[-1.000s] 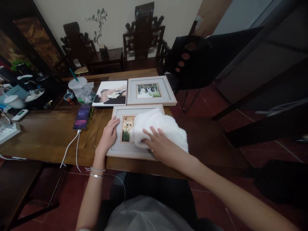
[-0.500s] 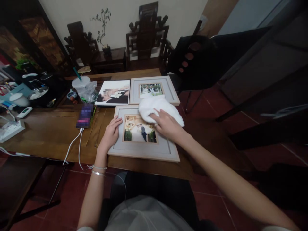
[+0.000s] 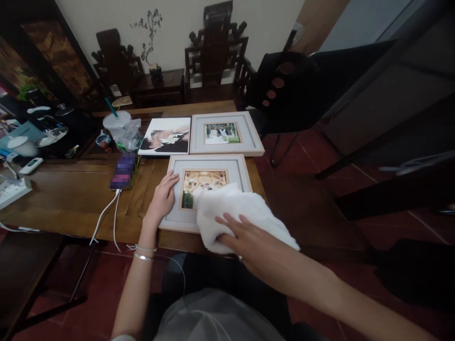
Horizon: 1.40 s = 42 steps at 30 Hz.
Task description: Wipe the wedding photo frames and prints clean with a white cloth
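A light wood picture frame [image 3: 245, 166] with a grey mat and a wedding photo lies flat near the table's front edge. Its left side is held by my left hand [image 3: 163, 199], fingers together over the rim. My right hand [image 3: 245, 239] presses a white fluffy cloth [image 3: 227, 203] onto the lower right of the frame, with the thumb tucked into a fold. The cloth covers that corner and part of the photo. Behind lie a second picture frame [image 3: 250, 132] and a white-edged photo panel [image 3: 168, 137], side by side.
On the wooden table [image 3: 78, 199] to the left are a phone [image 3: 123, 170] with white cables, a lidded cup [image 3: 117, 121] with a green straw, a plastic bag [image 3: 130, 135] and a power strip [image 3: 14, 192]. A black chair [image 3: 284, 94] stands right of the table.
My right hand has moved the cloth from the frame's upper right down to its lower right, towards me. The back frame is uncovered now. My left hand stays on the left rim.
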Each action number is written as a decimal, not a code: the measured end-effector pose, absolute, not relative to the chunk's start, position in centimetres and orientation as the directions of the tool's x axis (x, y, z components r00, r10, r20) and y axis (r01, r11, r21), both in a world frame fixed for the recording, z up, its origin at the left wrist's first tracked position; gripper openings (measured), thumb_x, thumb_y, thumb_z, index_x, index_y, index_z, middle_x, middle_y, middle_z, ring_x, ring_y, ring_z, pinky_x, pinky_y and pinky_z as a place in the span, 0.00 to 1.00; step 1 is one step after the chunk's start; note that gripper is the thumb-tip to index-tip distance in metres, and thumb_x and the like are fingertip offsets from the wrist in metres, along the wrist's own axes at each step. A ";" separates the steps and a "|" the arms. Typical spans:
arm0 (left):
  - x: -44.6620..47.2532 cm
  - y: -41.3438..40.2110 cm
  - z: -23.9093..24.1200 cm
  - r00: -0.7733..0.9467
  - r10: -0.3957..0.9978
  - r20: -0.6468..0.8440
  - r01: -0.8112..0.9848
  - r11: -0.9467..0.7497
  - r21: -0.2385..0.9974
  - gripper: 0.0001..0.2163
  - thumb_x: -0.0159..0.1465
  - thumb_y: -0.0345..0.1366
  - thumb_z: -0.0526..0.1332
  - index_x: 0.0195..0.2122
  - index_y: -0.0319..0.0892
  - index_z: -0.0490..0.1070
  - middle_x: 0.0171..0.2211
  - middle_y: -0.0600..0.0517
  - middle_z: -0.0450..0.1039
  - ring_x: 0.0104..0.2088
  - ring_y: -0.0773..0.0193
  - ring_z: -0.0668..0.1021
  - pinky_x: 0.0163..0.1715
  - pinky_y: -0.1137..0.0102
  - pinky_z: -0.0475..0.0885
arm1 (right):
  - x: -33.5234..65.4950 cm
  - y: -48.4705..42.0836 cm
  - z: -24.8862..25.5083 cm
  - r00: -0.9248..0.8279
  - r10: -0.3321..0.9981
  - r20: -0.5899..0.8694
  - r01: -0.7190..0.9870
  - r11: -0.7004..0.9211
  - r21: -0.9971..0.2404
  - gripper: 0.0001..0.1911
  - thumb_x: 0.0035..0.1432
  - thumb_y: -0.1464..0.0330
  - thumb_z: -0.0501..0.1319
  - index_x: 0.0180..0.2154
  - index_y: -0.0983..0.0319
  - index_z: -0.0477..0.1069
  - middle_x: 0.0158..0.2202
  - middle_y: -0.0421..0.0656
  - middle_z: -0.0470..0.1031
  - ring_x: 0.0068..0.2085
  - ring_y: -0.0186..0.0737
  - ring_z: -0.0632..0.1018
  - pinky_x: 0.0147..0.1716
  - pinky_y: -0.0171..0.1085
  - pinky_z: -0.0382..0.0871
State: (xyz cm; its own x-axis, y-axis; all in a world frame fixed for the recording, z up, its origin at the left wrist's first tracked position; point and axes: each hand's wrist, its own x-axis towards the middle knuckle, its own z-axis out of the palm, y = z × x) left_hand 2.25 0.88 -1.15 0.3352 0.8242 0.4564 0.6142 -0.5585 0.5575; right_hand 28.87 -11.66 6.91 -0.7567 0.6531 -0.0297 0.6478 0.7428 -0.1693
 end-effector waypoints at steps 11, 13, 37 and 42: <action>2.3 1.0 -1.0 0.305 0.835 0.457 0.605 -0.541 0.584 0.17 0.65 0.23 0.51 0.49 0.38 0.75 0.54 0.42 0.75 0.62 0.54 0.69 0.63 0.52 0.64 | 30.1 0.1 2.1 -0.467 0.843 0.267 0.855 0.507 -0.108 0.30 0.49 0.83 0.52 0.55 0.64 0.68 0.64 0.56 0.64 0.66 0.56 0.62 0.62 0.57 0.57; 2.3 1.0 -1.1 0.302 0.834 0.461 0.601 -0.542 0.587 0.18 0.64 0.22 0.51 0.49 0.38 0.75 0.54 0.43 0.75 0.62 0.54 0.69 0.63 0.52 0.64 | 29.9 0.9 2.1 -0.493 0.841 0.224 0.855 0.516 -0.053 0.29 0.50 0.83 0.52 0.54 0.64 0.69 0.64 0.54 0.64 0.66 0.59 0.60 0.62 0.60 0.55; 2.7 1.4 -1.6 0.296 0.829 0.474 0.626 -0.543 0.559 0.18 0.64 0.21 0.50 0.49 0.37 0.74 0.54 0.41 0.74 0.63 0.54 0.67 0.64 0.52 0.63 | 29.3 0.9 2.4 -0.523 0.837 0.159 0.844 0.535 -0.042 0.30 0.50 0.85 0.50 0.54 0.67 0.69 0.64 0.57 0.63 0.66 0.62 0.60 0.62 0.63 0.53; 2.7 1.4 -1.6 0.289 0.832 0.473 0.623 -0.539 0.567 0.17 0.64 0.22 0.51 0.50 0.37 0.74 0.55 0.41 0.74 0.63 0.54 0.68 0.63 0.51 0.63 | 28.6 -5.2 4.2 -0.595 0.803 0.021 0.798 0.594 -0.107 0.28 0.52 0.84 0.51 0.53 0.66 0.70 0.62 0.59 0.65 0.63 0.64 0.64 0.58 0.64 0.60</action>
